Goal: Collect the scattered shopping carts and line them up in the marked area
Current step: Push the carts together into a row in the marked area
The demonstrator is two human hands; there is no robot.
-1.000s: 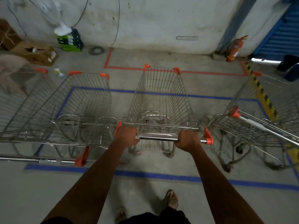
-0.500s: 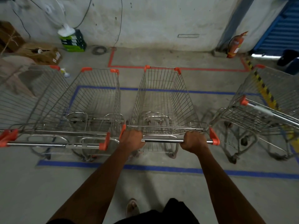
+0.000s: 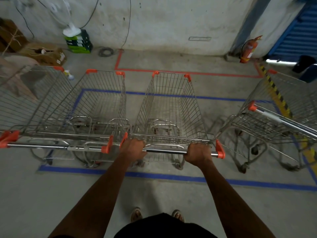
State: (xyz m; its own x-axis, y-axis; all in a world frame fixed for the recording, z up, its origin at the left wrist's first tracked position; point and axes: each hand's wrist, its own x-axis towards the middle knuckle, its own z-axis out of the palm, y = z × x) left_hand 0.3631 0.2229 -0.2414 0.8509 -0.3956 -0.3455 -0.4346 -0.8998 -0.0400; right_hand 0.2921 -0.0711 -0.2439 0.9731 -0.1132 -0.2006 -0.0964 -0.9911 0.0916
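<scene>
A steel wire shopping cart (image 3: 169, 107) with orange corners stands straight ahead inside the blue taped rectangle (image 3: 171, 177). My left hand (image 3: 133, 148) and my right hand (image 3: 197, 152) both grip its chrome handle bar (image 3: 164, 151). Close on its left stands a second cart (image 3: 101, 107), its handle nearly level with mine. A third cart (image 3: 27, 100) sits further left, cut by the frame edge. To the right a fourth cart (image 3: 274, 117) stands turned at an angle, apart from mine.
Red tape (image 3: 171, 71) marks the floor beyond the blue zone. A fire extinguisher (image 3: 247, 49) leans at the back wall, a fan on green boxes (image 3: 78, 41) and cardboard boxes (image 3: 46, 54) at back left. Yellow-black hazard tape (image 3: 277, 97) runs along the right.
The cart in my hands has closed in on the left cart, their handles now almost in line. My view has swung right, bringing the left carts more into frame.
</scene>
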